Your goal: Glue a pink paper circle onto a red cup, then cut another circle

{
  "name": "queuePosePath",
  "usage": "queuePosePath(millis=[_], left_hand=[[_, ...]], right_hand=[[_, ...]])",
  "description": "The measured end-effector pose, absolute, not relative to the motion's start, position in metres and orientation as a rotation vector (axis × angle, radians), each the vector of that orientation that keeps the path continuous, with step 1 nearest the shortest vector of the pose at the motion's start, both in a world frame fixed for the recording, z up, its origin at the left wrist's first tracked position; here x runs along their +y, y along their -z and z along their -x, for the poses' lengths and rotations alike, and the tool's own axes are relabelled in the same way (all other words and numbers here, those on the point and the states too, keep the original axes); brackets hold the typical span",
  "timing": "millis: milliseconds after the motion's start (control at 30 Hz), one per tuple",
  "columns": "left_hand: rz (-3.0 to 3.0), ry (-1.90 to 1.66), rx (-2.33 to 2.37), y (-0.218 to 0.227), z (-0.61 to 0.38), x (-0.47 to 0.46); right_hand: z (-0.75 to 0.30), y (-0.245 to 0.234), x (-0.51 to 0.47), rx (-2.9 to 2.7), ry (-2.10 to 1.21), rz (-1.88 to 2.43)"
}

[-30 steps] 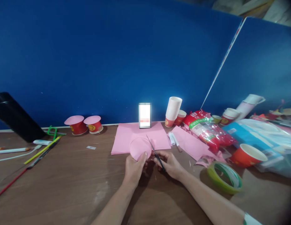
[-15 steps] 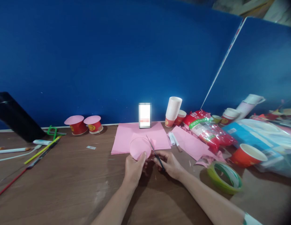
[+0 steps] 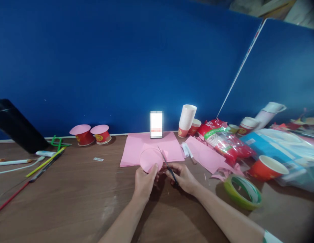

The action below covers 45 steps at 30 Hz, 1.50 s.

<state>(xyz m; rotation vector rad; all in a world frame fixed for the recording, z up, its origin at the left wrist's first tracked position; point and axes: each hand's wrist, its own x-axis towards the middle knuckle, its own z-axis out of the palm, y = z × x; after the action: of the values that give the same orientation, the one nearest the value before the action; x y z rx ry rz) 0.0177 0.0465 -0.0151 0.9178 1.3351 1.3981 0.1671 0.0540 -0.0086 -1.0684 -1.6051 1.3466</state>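
A round piece of pink paper (image 3: 149,160) is pinched in my left hand (image 3: 146,182), with the thumb lying on top of its lower right edge. My right hand (image 3: 182,178) is closed around the dark handles of a pair of scissors (image 3: 171,171). Their narrow blades point up and left, close to the right edge of the pink circle. Some of my right fingers are hidden behind the handles. Just beyond both hands lies a stack of pink paper sheets (image 3: 129,148), and a phone (image 3: 156,125) with a bright screen stands on it.
Two red paper cups (image 3: 85,139) topped with pink discs stand at the left, near a black bottle (image 3: 22,126). At the right are stacked white cups (image 3: 187,116), a red plastic bag (image 3: 220,138), pink scraps (image 3: 207,155), a tape roll (image 3: 229,194) and an orange cup (image 3: 263,170).
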Motion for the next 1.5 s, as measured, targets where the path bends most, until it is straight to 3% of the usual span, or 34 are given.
queuePosePath(millis=[1500], left_hand=[[-0.929,-1.399,1.282,0.0098,-0.0177,0.0445]], right_hand=[[-0.1685,0.0086,0.0542,-1.573,-1.382,1.051]])
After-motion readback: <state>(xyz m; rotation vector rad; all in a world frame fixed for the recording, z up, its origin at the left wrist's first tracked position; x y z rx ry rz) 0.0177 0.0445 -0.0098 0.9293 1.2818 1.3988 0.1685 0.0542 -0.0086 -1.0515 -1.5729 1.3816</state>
